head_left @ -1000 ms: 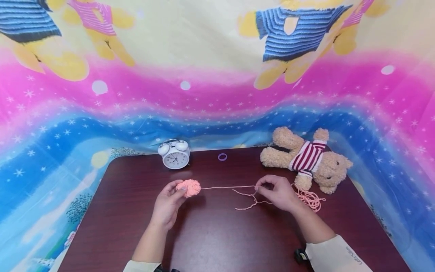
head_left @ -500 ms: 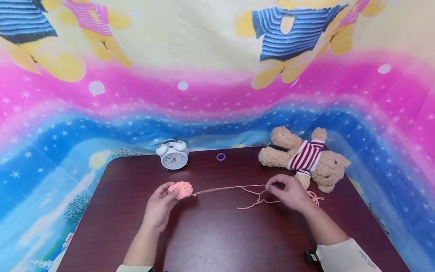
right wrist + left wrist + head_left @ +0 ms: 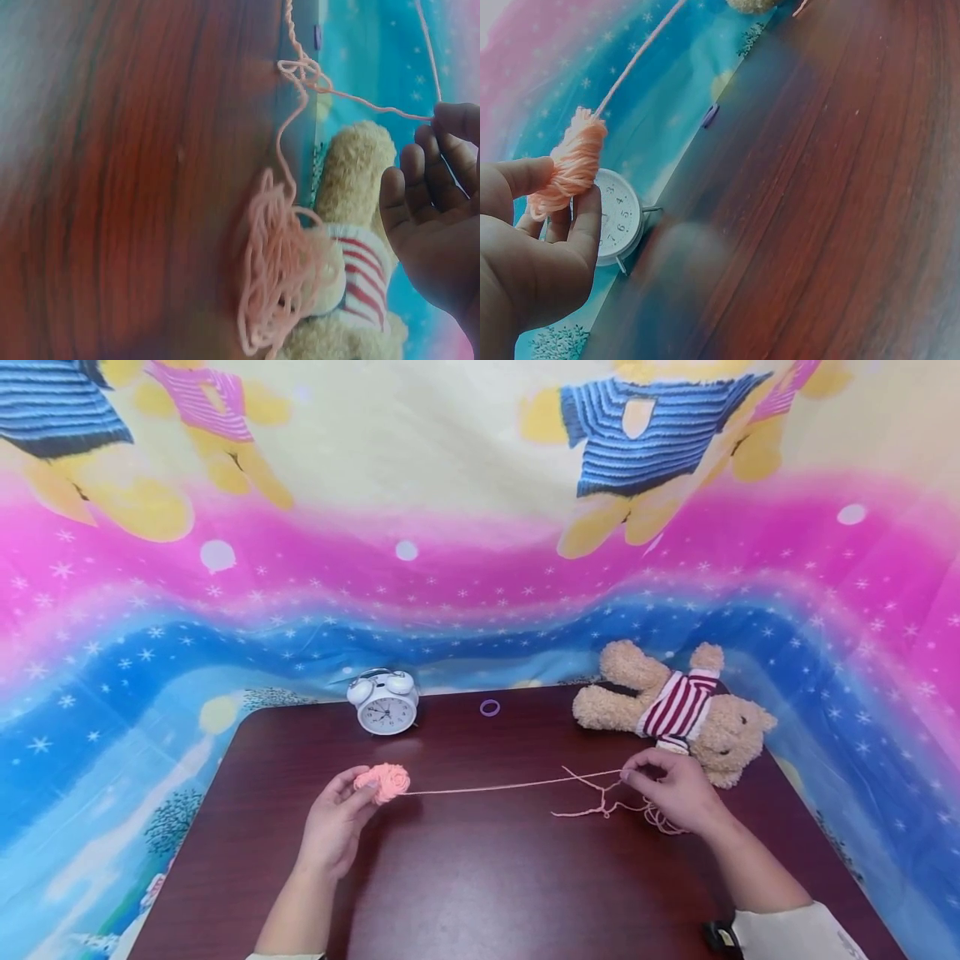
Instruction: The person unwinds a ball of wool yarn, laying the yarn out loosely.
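My left hand (image 3: 333, 822) grips a small wound ball of peach yarn (image 3: 388, 782) between thumb and fingers, above the table's left half. In the left wrist view the yarn ball (image 3: 576, 166) shows its wrapped strands, with one strand leaving its top. That strand (image 3: 487, 788) runs taut across to my right hand (image 3: 682, 789), whose thumb and index finger pinch it. Below the pinch, a slack part of the yarn forms a loose knot (image 3: 304, 73). From there it leads down to a tangled heap of yarn (image 3: 277, 262), partly hidden behind my right hand in the head view.
A teddy bear (image 3: 678, 706) in a striped shirt lies at the back right of the dark wooden table (image 3: 465, 877). A white alarm clock (image 3: 386, 710) stands at the back left. Between them lies a purple ring (image 3: 490, 707). A printed cloth (image 3: 450, 577) hangs behind.
My hands have moved apart, the left one leftward with the yarn ball and the right one rightward. The strand between them is longer, and the loose knot has shifted right.
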{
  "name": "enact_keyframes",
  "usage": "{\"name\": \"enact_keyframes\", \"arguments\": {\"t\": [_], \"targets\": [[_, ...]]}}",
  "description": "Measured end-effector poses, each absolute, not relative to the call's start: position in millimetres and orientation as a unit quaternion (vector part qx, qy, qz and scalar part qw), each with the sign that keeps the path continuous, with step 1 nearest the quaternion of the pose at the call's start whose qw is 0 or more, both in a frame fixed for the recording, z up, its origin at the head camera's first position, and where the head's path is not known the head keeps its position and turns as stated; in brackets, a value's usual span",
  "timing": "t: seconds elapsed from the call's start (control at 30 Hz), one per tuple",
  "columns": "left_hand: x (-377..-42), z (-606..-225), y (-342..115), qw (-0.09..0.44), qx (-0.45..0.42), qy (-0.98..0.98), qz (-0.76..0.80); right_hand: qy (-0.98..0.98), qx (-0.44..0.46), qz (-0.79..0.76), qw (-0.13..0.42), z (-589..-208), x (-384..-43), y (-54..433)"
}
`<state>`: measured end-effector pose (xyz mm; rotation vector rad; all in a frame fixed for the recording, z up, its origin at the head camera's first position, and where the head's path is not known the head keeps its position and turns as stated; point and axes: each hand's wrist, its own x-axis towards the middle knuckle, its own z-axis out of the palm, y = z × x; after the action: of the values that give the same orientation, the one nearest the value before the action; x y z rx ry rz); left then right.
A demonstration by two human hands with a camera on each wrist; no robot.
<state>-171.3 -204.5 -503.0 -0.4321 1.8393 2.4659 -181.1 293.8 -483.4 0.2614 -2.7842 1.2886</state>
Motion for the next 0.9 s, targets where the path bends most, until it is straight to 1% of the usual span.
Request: {"name": "enact_keyframes", "arguments": {"t": [0.1, 0.23, 0.53, 0.77, 0.9], "targets": [[-171, -502, -208, 0.016, -0.142, 0.595, 0.791, -0.905, 0.078, 0.417, 0.023, -484, -180, 302], [-170, -501, -213, 0.016, -0.145, 0.599, 0.787, -0.915, 0.076, 0.396, 0.025, -485, -178, 313], [-168, -497, -226, 0.015, -0.15, 0.612, 0.776, -0.934, 0.062, 0.349, 0.051, -481, -170, 342], [-164, -495, -236, 0.011, -0.155, 0.612, 0.775, -0.936, 0.043, 0.344, 0.05, -480, -166, 361], [-163, -495, -243, 0.005, -0.149, 0.614, 0.775, -0.944, 0.038, 0.323, 0.059, -481, -165, 372]]}}
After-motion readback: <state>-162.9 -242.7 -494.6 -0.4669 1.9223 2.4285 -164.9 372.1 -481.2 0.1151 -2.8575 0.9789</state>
